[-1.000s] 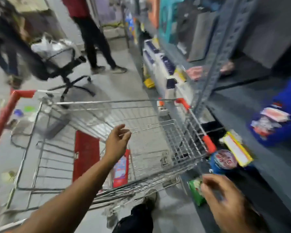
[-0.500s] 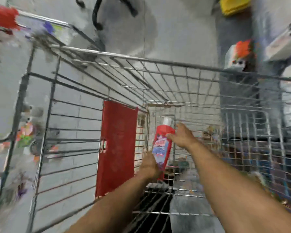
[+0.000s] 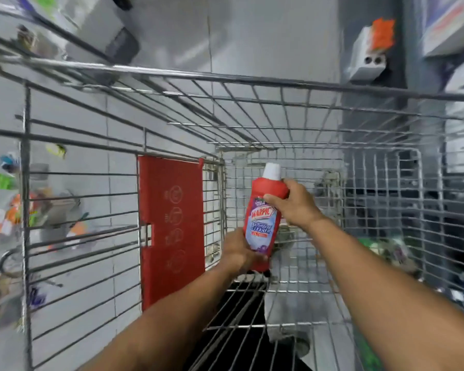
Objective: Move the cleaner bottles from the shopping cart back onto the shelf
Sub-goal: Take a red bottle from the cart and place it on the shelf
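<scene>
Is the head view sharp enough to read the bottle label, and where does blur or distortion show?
Head view: bathroom cleaner bottle is sharp, label readable; left edge and upper-right corner smear with motion blur; cart rails bow from the wide-angle lens.

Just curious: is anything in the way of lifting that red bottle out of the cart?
Nothing visible above the red bottle; both hands hold it. The cart's wire side stands between it and the shelf side.

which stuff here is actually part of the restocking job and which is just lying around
Part of the job:
- red cleaner bottle, white cap, upright
- left hand at its base
- right hand near its neck
- shopping cart

Just lying about:
- red seat flap
- white and orange box beyond the cart
- blurred packets, left
</scene>
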`<state>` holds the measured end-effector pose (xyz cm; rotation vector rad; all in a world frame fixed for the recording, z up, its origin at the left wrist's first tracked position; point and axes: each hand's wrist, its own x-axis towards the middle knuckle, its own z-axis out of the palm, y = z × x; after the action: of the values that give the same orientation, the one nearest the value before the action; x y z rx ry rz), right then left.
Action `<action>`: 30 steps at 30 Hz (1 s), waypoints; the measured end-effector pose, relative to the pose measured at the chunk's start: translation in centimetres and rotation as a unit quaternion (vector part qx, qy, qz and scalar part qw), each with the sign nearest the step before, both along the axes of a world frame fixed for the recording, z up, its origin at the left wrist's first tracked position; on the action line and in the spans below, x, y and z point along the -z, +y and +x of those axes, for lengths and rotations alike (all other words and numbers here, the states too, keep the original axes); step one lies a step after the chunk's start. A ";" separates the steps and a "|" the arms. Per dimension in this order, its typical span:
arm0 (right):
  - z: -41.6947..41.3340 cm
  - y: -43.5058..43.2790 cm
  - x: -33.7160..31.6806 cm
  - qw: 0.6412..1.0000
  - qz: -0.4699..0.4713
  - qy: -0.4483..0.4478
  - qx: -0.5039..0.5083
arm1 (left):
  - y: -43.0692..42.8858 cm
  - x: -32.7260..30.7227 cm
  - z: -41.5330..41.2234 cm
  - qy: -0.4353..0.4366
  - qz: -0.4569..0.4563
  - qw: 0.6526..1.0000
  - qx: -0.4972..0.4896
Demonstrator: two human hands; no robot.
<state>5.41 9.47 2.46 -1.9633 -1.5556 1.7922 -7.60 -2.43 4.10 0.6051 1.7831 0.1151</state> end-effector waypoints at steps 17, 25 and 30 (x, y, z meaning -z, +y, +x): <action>19.2 -11.5 -34.2 0.853 0.415 0.150 0.280 | -1.2 -24.4 13.8 -0.167 0.369 0.897 0.179; 28.1 -29.4 -39.8 0.778 0.503 0.084 0.366 | -11.4 -29.7 24.1 -0.207 0.450 0.806 0.323; 34.0 -42.1 -41.3 0.713 0.536 -0.028 0.451 | -19.6 -29.8 33.8 -0.258 0.470 0.734 0.418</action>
<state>39.39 -32.62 43.80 -1.5740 -0.8878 0.2599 26.16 -22.02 33.93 1.8478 0.6646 0.5197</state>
